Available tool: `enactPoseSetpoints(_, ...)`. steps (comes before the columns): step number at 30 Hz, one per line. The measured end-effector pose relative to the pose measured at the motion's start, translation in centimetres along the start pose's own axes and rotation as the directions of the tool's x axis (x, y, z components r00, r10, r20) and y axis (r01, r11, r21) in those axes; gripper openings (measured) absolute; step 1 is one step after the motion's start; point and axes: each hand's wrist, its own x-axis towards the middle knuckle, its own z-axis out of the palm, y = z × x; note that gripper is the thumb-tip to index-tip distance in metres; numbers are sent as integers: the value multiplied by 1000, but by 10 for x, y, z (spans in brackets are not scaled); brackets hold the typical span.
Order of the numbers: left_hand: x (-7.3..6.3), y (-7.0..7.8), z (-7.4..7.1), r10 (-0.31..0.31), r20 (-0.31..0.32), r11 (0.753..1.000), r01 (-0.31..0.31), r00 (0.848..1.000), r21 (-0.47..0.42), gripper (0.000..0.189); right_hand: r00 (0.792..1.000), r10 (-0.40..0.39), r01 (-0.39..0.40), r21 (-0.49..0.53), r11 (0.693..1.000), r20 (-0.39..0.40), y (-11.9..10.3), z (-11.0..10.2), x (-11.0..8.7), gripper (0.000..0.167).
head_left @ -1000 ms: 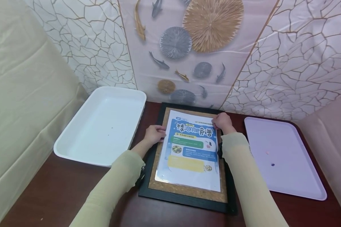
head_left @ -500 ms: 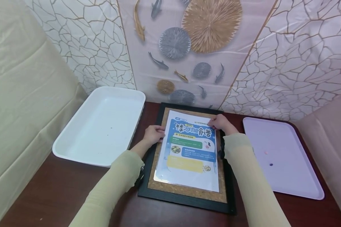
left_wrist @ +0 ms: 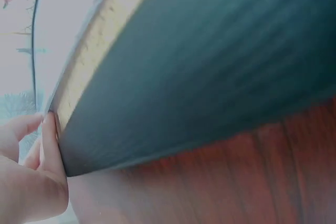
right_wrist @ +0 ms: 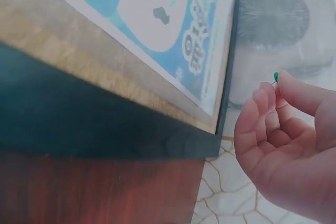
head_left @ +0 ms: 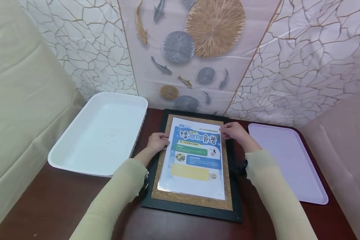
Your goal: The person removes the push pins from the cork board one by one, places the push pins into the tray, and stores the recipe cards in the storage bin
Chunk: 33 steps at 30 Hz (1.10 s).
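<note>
A laminated poster with blue, green and yellow panels lies on a cork board in a black frame. My left hand pinches the poster's left edge. In the left wrist view, thumb and finger meet right at that edge, beside the cork. At the upper right corner, my right hand holds a small green push pin between thumb and fingertips, its metal point showing. From the right wrist, the pin appears apart from the sheet, with the other fingers of that hand curled.
To the left stands a deep white tray. A flat lilac tray lies to the right. Both rest on the dark red-brown table. A patterned cloth backdrop rises close behind the frame, and padded walls flank the table.
My right hand shifts inward over the poster's upper right corner, then back out to its edge, with the forearm swinging right. My left hand stays at the left edge. The view turns slightly.
</note>
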Motion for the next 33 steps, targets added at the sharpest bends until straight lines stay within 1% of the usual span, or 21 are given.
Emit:
enactPoseSetpoints(6, -3, 4, 2, 9, 9, 998, -9, 1000, 70, 42, 999, -30, 30, 42, 999, 12, 10, -12, -24, 34)
enactPoseSetpoints(11, -9, 10, 3, 66, -8, 990, -64, 998, 123, 37, 997, -62, 59, 69, 996, 38, 18, -21, -43, 36)
enactPoseSetpoints(17, -19, 26, 3, 123, 2, 990, -123, 992, 72, 35, 995, -89, 85, 98, 992, 41, 25, -35, -62, 39)
enactPoseSetpoints(20, -24, 36, -1, 137, -29, 989, -135, 990, 63, 36, 994, -96, 90, 132, 987, 42, 30, -42, -70, 36)
enactPoseSetpoints(23, -25, 44, -11, 156, -77, 986, -151, 985, 71, 36, 993, -108, 100, 175, 980, 41, 35, -46, -77, 25)
enactPoseSetpoints(25, -25, 51, -22, 167, -95, 984, -161, 981, 75, 38, 992, -120, 110, 199, 974, 42, 39, -49, -82, 18)
enactPoseSetpoints(27, -27, 58, -35, 190, -107, 980, -181, 976, 83, 39, 991, -128, 117, 214, 970, 38, 41, -51, -88, 13)
enactPoseSetpoints(29, -30, 66, -49, 216, -116, 974, -207, 969, 87, 41, 991, -131, 121, 217, 969, 32, 45, -54, -94, 12)
enactPoseSetpoints(32, -36, 76, -72, 255, -124, 966, -248, 959, 67, 41, 990, -141, 134, 221, 966, 17, 54, -58, -104, 12)
enactPoseSetpoints(33, -37, 78, -80, 259, -125, 966, -253, 958, 60, 42, 990, -144, 137, 227, 964, 12, 57, -59, -107, 12)
